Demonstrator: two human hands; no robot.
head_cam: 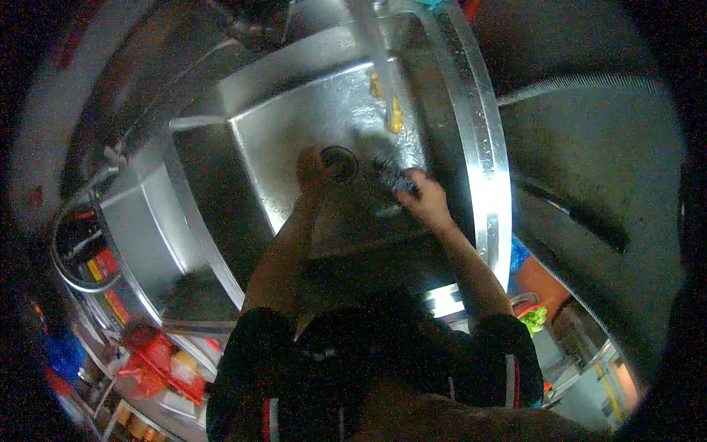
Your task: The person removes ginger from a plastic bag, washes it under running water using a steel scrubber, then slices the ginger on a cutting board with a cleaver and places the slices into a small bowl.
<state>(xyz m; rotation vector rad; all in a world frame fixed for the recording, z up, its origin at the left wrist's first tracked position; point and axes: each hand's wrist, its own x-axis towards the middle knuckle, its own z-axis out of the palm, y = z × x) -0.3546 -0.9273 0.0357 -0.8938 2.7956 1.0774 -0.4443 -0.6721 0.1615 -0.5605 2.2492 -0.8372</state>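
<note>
Both of my hands are inside a stainless steel sink [276, 132]. My right hand [429, 200] grips a dark, glinting, wiry object [396, 178] that looks like a metal scourer, though it is blurred. Close to the round drain [338, 164], at its left, is my left hand [312, 168]; its fingers are dim and I cannot tell whether they hold anything. A stream of water [384, 66] falls from the top of the view. Yellow pieces [395, 117] lie on the sink floor where it lands.
A second steel basin [149, 221] adjoins at the left. To the right, a knife with a black handle [599, 225] rests on a grey surface [585, 149]. Red baskets [160, 364] stand low at the left, and green leaves [533, 319] show low at the right.
</note>
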